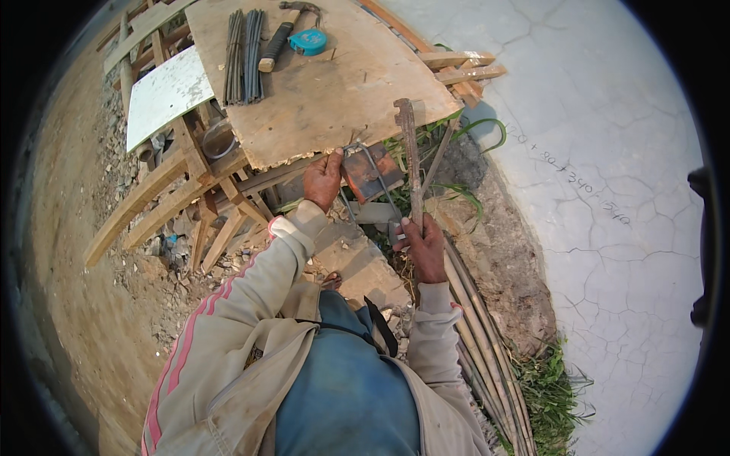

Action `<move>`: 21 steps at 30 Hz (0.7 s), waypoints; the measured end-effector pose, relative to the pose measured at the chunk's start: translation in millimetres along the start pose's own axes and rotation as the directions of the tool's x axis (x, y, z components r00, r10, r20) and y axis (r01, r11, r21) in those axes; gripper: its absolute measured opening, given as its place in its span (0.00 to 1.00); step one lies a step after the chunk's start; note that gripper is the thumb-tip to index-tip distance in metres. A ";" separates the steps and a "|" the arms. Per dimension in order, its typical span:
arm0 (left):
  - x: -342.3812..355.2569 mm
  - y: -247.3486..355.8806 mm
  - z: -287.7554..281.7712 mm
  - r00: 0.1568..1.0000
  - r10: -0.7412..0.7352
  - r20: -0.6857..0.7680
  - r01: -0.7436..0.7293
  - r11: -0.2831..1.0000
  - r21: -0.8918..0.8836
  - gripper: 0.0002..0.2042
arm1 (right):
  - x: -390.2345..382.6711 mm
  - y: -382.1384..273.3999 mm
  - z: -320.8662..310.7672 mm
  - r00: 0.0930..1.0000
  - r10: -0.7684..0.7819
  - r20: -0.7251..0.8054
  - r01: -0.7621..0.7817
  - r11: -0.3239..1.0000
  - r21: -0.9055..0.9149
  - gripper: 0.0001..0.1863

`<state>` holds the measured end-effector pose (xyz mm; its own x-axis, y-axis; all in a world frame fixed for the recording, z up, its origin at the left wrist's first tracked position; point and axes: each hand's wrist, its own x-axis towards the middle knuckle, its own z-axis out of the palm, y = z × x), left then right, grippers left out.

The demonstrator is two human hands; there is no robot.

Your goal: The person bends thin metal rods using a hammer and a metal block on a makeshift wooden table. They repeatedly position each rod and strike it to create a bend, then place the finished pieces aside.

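My left hand (323, 181) is closed on a thin grey steel rod (378, 176), just below the near edge of a plywood board (342, 99). The rod is bent to a U-like shape, and one leg slants down toward my other hand. My right hand (423, 247) is wrapped round the lower end of a rusty bar bending wrench (413, 159), which stands nearly upright with its notched head over the board's corner. Whether my right fingers also touch the rod's end I cannot tell. A reddish-brown block (370, 173) shows behind the rod.
On the board lie two bundles of straight rods (243, 57), a hammer (280, 39) and a teal tape measure (308, 42). Curved timber pieces (144, 197) and a white panel (169, 97) are at left. Long poles (487, 342) and a cracked grey wall (608, 228) lie right.
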<state>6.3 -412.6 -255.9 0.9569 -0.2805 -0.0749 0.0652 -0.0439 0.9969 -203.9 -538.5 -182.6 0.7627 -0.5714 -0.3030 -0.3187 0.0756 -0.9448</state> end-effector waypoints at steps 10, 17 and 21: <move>7.9 -17.7 1.3 0.998 -0.045 0.040 0.050 0.989 -0.138 0.25 | -47.3 20.8 -35.0 0.996 -0.032 -0.083 0.019 0.988 -0.156 0.13; -5.0 10.8 -1.4 0.996 -0.049 0.080 0.068 0.968 -0.243 0.25 | -84.9 42.4 -54.6 0.991 -0.008 -0.136 -0.025 0.970 -0.242 0.11; -5.4 14.2 2.1 0.997 -0.034 0.068 0.051 0.961 -0.270 0.23 | -88.3 56.2 -46.5 0.981 0.010 -0.192 -0.037 0.990 -0.134 0.12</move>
<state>1.5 -413.7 -241.3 0.9328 -0.3431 -0.1104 0.1882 0.2023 0.9611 -315.4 -521.7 -203.1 0.6373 -0.7166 -0.2834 -0.4188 -0.0134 -0.9080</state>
